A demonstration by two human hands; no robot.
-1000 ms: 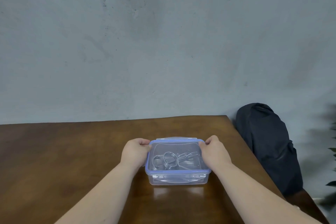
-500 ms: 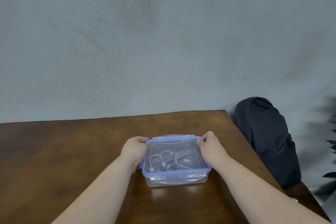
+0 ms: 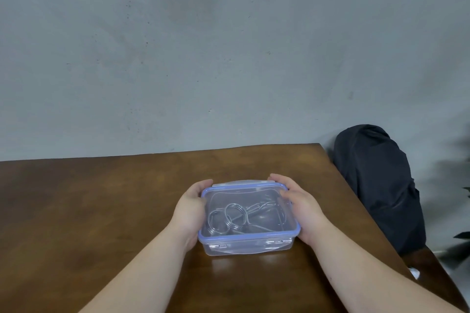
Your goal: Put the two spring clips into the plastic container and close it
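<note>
Box (image 3: 248, 245) long side left-right on worktop (image 3: 101, 211), lid (image 3: 244, 195) on. Left hand (image 3: 192, 208), right hand (image 3: 302, 208) clasping its ends, fingers wrapped round. Clips (image 3: 235, 216) inside, tangled, blurry.

A plain indoor room, its exact kind not telling from the view, is showing here. A dark wooden table (image 3: 106, 201) is standing against a bare, scuffed grey wall (image 3: 229, 58) behind it. Just beside the table's right edge a black bag (image 3: 376, 185) is leaning on that wall, and green plant leaves (image 3: 464, 235) are poking in further right.
</note>
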